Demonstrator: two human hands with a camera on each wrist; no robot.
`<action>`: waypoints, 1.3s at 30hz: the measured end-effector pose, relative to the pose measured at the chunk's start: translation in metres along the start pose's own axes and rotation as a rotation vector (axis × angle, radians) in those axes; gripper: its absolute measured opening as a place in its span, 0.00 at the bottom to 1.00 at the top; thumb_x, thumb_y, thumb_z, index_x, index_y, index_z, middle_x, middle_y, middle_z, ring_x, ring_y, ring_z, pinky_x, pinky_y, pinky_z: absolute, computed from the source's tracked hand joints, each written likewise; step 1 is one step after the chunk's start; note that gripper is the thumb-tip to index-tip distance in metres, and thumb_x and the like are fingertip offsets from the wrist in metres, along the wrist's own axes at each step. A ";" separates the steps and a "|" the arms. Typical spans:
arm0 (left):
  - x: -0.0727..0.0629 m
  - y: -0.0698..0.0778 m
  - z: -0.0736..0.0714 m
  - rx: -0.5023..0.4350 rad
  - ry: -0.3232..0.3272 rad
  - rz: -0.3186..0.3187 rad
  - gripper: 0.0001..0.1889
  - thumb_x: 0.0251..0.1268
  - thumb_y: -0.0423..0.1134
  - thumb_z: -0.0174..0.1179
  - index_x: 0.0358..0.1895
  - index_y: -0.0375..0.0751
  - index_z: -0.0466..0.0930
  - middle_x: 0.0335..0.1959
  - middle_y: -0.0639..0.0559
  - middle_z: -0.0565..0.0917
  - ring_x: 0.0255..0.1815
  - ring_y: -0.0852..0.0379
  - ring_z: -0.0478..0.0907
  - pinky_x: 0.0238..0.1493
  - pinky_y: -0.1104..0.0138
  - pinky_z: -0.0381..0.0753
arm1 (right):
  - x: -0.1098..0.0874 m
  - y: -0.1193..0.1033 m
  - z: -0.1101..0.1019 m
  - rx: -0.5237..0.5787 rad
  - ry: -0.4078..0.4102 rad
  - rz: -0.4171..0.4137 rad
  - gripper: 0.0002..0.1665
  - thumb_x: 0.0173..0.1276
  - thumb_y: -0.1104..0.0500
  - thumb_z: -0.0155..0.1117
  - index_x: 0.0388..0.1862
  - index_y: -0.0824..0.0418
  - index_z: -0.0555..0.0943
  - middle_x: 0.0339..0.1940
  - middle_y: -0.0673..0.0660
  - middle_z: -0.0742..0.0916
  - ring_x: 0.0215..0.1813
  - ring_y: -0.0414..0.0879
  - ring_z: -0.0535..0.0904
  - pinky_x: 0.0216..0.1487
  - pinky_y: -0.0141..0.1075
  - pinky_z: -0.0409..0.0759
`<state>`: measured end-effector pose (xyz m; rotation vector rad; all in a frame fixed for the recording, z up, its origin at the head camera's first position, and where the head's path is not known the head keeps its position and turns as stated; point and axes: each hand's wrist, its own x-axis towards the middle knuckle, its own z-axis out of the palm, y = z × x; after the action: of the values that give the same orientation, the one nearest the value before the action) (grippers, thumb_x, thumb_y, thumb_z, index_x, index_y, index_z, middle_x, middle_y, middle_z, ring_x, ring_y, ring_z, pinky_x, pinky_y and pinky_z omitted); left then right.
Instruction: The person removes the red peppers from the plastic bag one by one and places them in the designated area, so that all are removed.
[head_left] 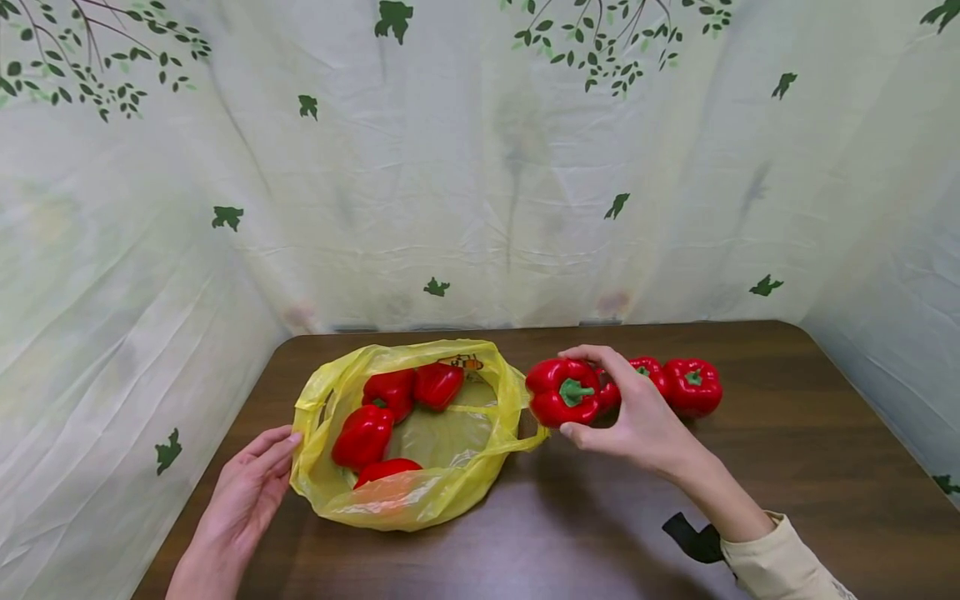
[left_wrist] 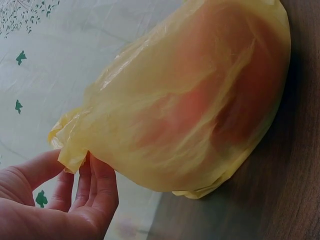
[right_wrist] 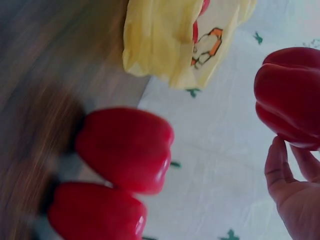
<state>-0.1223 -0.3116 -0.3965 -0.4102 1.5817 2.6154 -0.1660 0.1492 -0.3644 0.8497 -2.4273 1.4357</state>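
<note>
Checker: Head view, how far along?
Me: Just past halfway, I'd guess. Four glossy red bell peppers (head_left: 362, 437) lie in the crinkled yellow plastic bag (head_left: 457, 500) on the dark brown wooden surface (head_left: 390, 567). Those look done. My right hand (head_left: 645, 425) has another glossy red bell pepper with a green stem (head_left: 551, 404) clamped between thumb and fingers, near the bag's right rim, not inside. My left hand (head_left: 243, 492) is at the left rim.
Checker: Left over?
Me: At least two more red bell peppers (head_left: 693, 396) on the surface, past my right hand. Can't tell if a third hides behind my fingers.
Checker: Left wrist view?
Me: Thumb and fingertips pinched together on the bag's edge. Red shows through the thin plastic; no count from here.
Checker: Right wrist view?
Me: Held pepper's up at the frame edge, apart from two on the surface. Part of the bag shows, with an orange and black print. Bagging those looks like what's left, plus the held one.
</note>
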 end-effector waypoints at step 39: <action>0.000 -0.005 -0.005 -0.048 -0.063 0.048 0.09 0.73 0.27 0.54 0.42 0.40 0.84 0.43 0.50 0.84 0.44 0.56 0.83 0.49 0.66 0.81 | -0.057 0.043 -0.139 -0.310 0.101 0.223 0.42 0.53 0.63 0.78 0.66 0.50 0.71 0.55 0.45 0.76 0.46 0.40 0.74 0.37 0.27 0.78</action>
<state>-0.1205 -0.3141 -0.4032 -0.2923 1.5322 2.6777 -0.1602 0.3047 -0.3509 0.4401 -2.6355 1.0902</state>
